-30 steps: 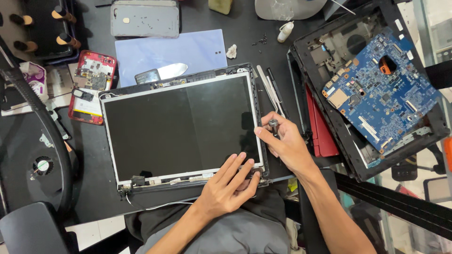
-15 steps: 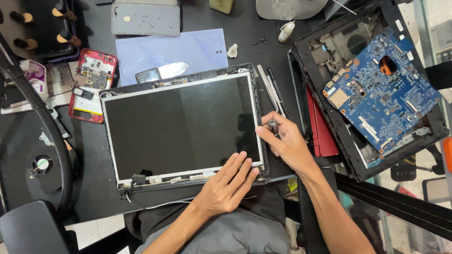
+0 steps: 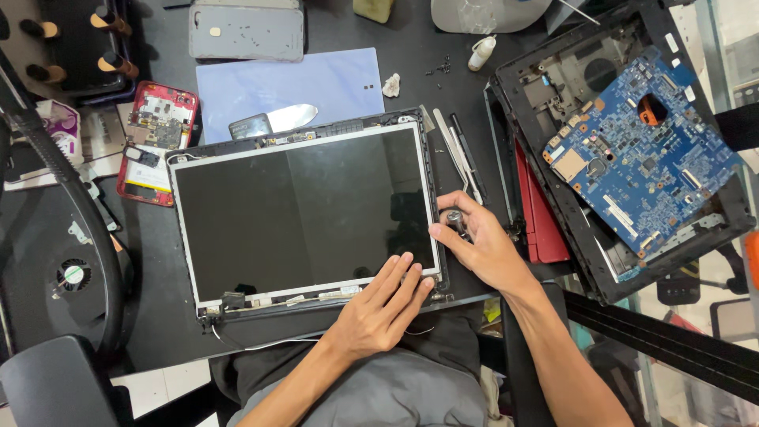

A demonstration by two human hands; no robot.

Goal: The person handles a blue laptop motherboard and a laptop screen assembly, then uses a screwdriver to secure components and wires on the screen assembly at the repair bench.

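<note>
The laptop screen panel [image 3: 304, 213] lies flat mid-bench [image 3: 158, 316]. The left hand [image 3: 379, 304] presses its lower right corner, fingers flat and together. The right hand [image 3: 478, 245] — fingers pinched around a screwdriver [image 3: 455, 220] — sits at the panel's right edge, beside the open laptop base [image 3: 624, 150].

a bare laptop screen panel [image 3: 304, 213] lies flat at the middle of the dark table, a wide black rectangle with a thin silver metal edge, unlit and glossy. the left hand [image 3: 385, 304] rests flat on its lower right corner, and the right hand [image 3: 474, 245] touches its right edge. to the upper left of it lies an opened phone with a red frame [image 3: 158, 142], its inside showing a pale rectangular label. behind the panel lies a pale blue rectangular sheet [image 3: 304, 83].
</note>
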